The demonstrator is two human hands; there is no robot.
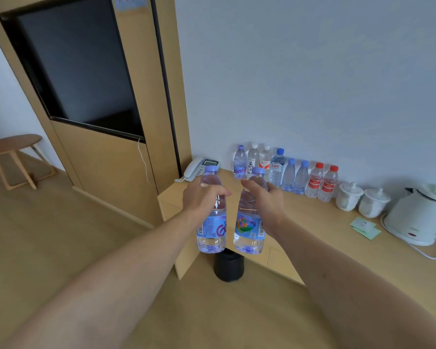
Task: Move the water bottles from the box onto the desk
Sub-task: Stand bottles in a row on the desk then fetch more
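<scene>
Forearms are reaching in from the bottom of the frame toward the centre. Left hand [204,197] is gripping the left bottle [212,215] round its shoulder, fingers curled over the upper body; right hand [264,201] is gripping the right bottle [249,222] the same way. Both bottles are hanging upright, side by side and close together, held in the air before the near left corner of the desk [312,222]; neither is resting on it yet. Below them, low centre, a black bin [229,267] is standing on the floor against the desk front.

Further back on the desk, a row of bottles [287,175] is standing along the wall, right of centre, eight counted. Left of the row a telephone [198,167] is lying; to the right two white cups [363,200] and a kettle [418,212] are sitting. Box is not in view.

Step judged: carrying a pair over for placing. Next move is likely calling for both bottles to be lowered, bases flat, onto bare desk in front of or beside the row, clear of the standing bottles, then fingers released.
</scene>
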